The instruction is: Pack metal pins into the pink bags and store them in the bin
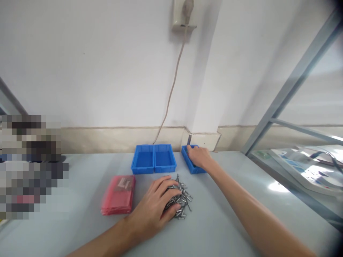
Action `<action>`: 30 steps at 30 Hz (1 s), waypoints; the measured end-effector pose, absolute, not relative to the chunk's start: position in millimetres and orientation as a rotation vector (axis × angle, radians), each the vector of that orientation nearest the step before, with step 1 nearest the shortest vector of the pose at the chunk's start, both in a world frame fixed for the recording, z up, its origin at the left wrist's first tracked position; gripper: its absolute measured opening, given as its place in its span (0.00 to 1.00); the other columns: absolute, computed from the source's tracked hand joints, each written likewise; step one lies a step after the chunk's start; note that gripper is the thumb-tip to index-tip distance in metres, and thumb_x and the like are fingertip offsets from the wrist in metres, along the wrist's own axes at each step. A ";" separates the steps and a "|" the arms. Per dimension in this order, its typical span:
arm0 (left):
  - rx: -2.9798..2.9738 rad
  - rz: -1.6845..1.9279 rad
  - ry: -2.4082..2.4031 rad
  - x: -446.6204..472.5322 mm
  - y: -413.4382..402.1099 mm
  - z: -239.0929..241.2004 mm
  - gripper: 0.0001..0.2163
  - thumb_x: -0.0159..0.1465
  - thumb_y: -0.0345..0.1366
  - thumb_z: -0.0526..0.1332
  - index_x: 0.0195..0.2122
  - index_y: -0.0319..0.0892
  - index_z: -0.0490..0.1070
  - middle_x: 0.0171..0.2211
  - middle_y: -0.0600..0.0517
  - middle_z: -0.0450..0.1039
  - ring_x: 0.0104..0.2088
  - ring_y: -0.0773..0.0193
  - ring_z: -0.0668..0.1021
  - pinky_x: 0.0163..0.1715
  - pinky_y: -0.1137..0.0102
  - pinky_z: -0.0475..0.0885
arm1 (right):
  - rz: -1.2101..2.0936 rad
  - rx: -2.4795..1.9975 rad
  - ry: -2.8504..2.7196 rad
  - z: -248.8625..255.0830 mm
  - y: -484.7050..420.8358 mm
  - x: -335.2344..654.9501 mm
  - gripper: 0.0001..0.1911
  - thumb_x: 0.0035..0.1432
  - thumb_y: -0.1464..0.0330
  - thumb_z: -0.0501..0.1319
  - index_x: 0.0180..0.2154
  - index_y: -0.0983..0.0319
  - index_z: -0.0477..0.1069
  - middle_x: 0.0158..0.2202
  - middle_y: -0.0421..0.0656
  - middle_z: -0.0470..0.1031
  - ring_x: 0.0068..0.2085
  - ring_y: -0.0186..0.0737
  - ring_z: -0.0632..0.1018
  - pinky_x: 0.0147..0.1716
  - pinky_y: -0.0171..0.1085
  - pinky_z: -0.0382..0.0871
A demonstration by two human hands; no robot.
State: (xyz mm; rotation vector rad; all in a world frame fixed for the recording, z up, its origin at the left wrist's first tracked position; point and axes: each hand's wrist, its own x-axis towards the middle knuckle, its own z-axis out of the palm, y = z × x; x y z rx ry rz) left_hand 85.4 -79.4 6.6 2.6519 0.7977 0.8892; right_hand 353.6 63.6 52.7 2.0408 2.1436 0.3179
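Note:
My left hand [158, 200] rests with fingers spread and curved over a loose pile of small silver metal pins [184, 200], which look like screws or rivets. Part of the pile is hidden beneath the palm and fingers. My right hand [199, 156] reaches into a small blue bin [197, 170] standing near the wall. Its fingertips are down inside the bin, so what they touch or hold is hidden. Left of the pile lies a stack of pink-red plastic bags [119, 194], with a pale label on the top one.
Two joined blue trays, a left one [143, 171] and a right one [165, 169], stand behind the pile. A cord [175, 76] hangs from a wall socket [180, 16]. A metal frame [284, 98] borders the right side of the table [219, 221]. At far left, a blurred-out person [29, 160].

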 end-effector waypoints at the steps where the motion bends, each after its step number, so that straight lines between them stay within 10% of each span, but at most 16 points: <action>1: 2.652 0.887 0.803 85.7 -79.5 7.1 0.14 0.77 0.37 0.59 0.62 0.46 0.68 0.65 0.45 0.70 0.71 0.51 0.64 0.69 0.51 0.69 | 0.328 2.044 2.143 52.1 63.3 353.0 0.20 0.72 0.62 0.66 0.60 0.62 0.72 0.59 0.50 0.76 0.53 0.49 0.81 0.51 0.52 0.80; 30: 2.645 0.925 0.754 87.2 -80.3 9.5 0.13 0.76 0.35 0.59 0.60 0.46 0.70 0.61 0.46 0.72 0.67 0.54 0.70 0.67 0.56 0.70 | 0.260 2.094 2.289 47.8 56.3 354.2 0.17 0.77 0.67 0.51 0.61 0.61 0.70 0.53 0.56 0.78 0.51 0.52 0.81 0.51 0.44 0.67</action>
